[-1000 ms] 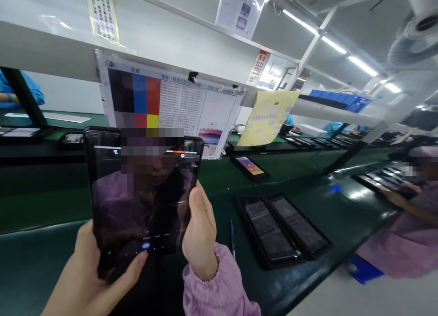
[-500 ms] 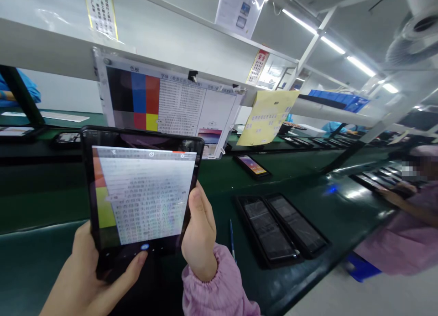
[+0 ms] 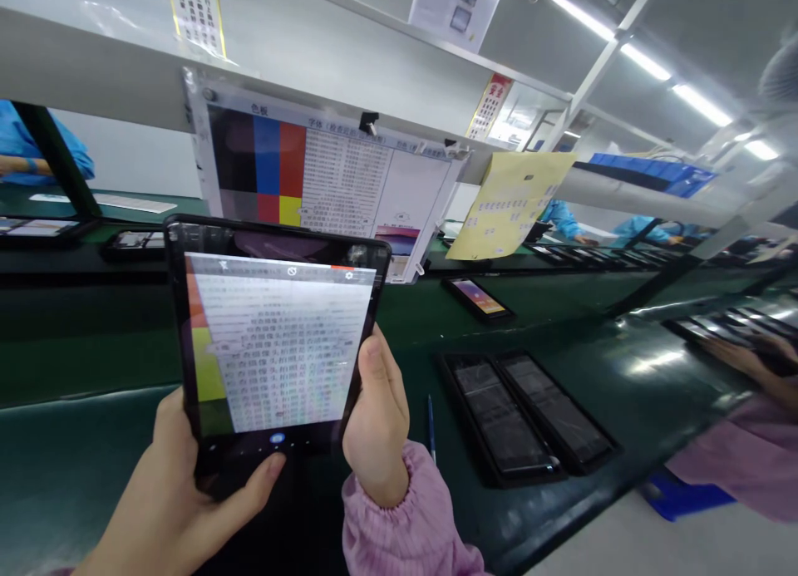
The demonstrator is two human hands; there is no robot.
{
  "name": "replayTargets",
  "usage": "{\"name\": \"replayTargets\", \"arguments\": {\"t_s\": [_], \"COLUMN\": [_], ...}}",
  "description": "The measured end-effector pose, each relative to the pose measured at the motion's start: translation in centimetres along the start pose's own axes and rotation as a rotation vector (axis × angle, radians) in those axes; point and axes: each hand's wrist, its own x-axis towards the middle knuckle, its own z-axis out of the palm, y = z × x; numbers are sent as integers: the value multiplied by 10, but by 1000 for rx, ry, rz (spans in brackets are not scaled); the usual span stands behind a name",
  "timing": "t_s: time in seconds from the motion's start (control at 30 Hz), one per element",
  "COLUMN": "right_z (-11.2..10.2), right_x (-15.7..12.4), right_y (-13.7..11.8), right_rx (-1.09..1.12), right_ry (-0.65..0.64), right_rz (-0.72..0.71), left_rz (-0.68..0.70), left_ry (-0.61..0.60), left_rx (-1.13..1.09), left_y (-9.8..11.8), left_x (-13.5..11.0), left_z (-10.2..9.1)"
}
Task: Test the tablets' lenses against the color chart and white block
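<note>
A black tablet point(image 3: 280, 343) is held upright between both hands, its lit screen showing a camera picture of printed text. My left hand point(image 3: 180, 484) grips the lower left corner, thumb resting by the blue round button at the screen's bottom. Closed on the right edge is my right hand point(image 3: 377, 418), thumb along the frame; its other fingers are hidden behind. Beyond the tablet hangs a test chart point(image 3: 349, 169) with colour blocks and lines of text, partly covered by it.
Two dark tablets point(image 3: 504, 418) lie right of my hands, beside a blue pen point(image 3: 431, 426). A lit device point(image 3: 479, 299) sits on the green ledge. A yellow sheet point(image 3: 508, 206) hangs near the chart. At far right is a co-worker's hand point(image 3: 736, 356) over more devices.
The view has shifted, so the whole scene sits farther right. Both hands keep hold of the tablet, and the left thumb is slightly farther from the blue button.
</note>
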Motion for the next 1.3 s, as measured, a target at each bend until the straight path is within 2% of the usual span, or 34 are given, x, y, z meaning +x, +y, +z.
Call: {"name": "replayTargets", "arguments": {"t_s": [0.1,0.3,0.47,0.6,0.73,0.87,1.03,1.2,1.3], "right_z": [2,6,6,-2,-4,-2,-3,4,6], "right_x": [2,3,3,2,3,6,9,10,12], "right_y": [-2,-3,-4,2,3,-3,-5,-4,-5], "right_rx": [34,9,-5,-47,-35,-14,-38,-22,-41], "right_ry": [-86,-23,-53,14,56,-15,-37,24,48], "right_rz": [-14,-56,-48,-35,-33,-21,-26,-61,-57], "left_rz": [-13,31,87,225,406,363,262,374,389], "left_ry": [-20,-59,-97,-139,-285,-425,-397,-517,-517], "left_rx": [26,87,107,121,59,10,49,52,16], "left_y": [6,9,6,1,-8,-16,-11,-5,-7], "left_x": [-1,0,-2,-1,8,16,18,25,28], "left_z": [-3,-7,-8,-12,-23,-34,-33,-37,-41]}}
